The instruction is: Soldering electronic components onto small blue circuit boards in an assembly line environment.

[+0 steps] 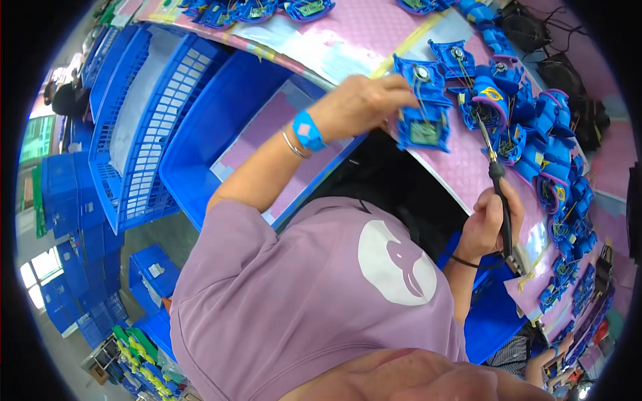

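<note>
My left hand (364, 103), with a blue wristband and a bracelet, is closed at the edge of an opened blue plastic housing (401, 137). A green circuit board (424, 132) sits in the housing's lower half, and thin wires run up to a round silver part in its upper half. Those fingertips are slightly blurred. My right hand (490, 224) grips a soldering iron (497, 175) by its black handle. The iron's metal tip points up and left, over another blue housing with a purple rim (491, 100) among the pile.
Many wired blue housings (535, 134) crowd the right side of the pink-covered table (448, 167); several more lie along its far edge. A blue bin (194, 150) and blue basket (144, 167) stand at the left. Black fans (525, 27) are at the far right. Another person's arm (538, 367) shows at lower right.
</note>
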`<action>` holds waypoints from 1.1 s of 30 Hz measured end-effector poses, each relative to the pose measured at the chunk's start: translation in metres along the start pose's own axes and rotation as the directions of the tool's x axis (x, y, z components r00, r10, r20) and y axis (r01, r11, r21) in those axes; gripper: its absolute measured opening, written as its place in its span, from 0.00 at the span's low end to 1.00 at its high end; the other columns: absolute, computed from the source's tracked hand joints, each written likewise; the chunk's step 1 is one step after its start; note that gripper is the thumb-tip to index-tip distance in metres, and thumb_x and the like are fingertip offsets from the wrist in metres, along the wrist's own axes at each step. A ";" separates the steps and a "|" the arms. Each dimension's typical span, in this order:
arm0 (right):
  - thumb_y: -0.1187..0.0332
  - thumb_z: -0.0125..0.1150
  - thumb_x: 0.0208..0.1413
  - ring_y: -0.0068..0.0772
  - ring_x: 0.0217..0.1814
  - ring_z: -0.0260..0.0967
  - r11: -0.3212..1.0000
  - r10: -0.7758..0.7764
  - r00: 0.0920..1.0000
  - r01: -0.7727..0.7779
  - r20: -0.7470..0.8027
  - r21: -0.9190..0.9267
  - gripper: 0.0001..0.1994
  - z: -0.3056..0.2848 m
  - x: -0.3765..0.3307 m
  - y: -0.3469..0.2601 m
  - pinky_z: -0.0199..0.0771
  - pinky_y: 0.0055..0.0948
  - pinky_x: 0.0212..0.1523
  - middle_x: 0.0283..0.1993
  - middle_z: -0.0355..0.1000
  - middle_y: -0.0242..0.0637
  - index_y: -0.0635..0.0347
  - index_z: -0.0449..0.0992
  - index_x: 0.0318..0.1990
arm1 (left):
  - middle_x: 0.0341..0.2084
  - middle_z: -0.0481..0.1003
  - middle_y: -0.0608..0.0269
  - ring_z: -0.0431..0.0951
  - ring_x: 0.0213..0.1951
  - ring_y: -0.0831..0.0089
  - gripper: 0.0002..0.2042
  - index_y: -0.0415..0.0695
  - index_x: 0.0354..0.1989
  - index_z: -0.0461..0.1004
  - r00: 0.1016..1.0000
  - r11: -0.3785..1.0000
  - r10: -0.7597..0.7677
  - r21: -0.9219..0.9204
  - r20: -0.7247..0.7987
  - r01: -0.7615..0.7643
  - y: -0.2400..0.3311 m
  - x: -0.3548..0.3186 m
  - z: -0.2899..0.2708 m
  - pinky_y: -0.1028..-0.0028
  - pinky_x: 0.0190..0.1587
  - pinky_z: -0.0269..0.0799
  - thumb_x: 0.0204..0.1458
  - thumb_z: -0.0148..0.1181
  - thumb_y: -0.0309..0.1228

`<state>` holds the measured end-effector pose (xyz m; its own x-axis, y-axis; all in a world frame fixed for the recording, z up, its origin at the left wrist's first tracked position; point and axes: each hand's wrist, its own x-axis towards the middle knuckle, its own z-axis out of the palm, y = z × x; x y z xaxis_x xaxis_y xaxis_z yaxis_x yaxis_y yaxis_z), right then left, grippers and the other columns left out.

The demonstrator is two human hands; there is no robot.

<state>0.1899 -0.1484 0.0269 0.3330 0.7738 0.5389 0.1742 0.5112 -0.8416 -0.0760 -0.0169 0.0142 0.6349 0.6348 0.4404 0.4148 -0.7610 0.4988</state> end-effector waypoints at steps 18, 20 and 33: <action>0.78 0.55 0.65 0.28 0.29 0.70 0.970 -0.110 0.989 0.128 0.100 -0.205 0.12 -0.006 0.012 0.010 0.70 0.24 0.32 0.30 0.75 0.42 0.69 0.77 0.53 | 0.42 0.83 0.58 0.84 0.43 0.55 0.15 0.46 0.47 0.80 0.998 0.931 -0.044 0.361 -0.049 0.058 -0.216 0.030 -0.135 0.68 0.47 0.79 0.51 0.66 0.18; 0.81 0.59 0.62 0.31 0.34 0.75 0.885 -0.234 0.960 0.275 0.152 -0.375 0.12 -0.005 0.023 0.016 0.75 0.27 0.38 0.37 0.80 0.47 0.68 0.78 0.52 | 0.31 0.78 0.51 0.81 0.31 0.53 0.12 0.40 0.39 0.80 0.976 0.893 0.135 0.448 -0.168 -0.047 -0.153 0.046 -0.136 0.66 0.34 0.76 0.48 0.55 0.14; 0.79 0.64 0.54 0.49 0.50 0.79 0.535 -0.342 0.850 0.526 0.400 -0.661 0.23 0.048 0.107 0.036 0.80 0.37 0.48 0.51 0.79 0.46 0.46 0.80 0.57 | 0.57 0.72 0.46 0.84 0.37 0.48 0.22 0.51 0.53 0.77 0.995 0.992 0.080 0.101 -0.064 -0.073 0.007 0.076 0.055 0.59 0.38 0.82 0.49 0.58 0.17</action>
<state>0.1869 -0.0293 0.0554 -0.1473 0.6331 0.7599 0.8808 0.4336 -0.1905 0.0109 0.0185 0.0099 0.6228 0.5794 0.5258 0.4312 -0.8149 0.3872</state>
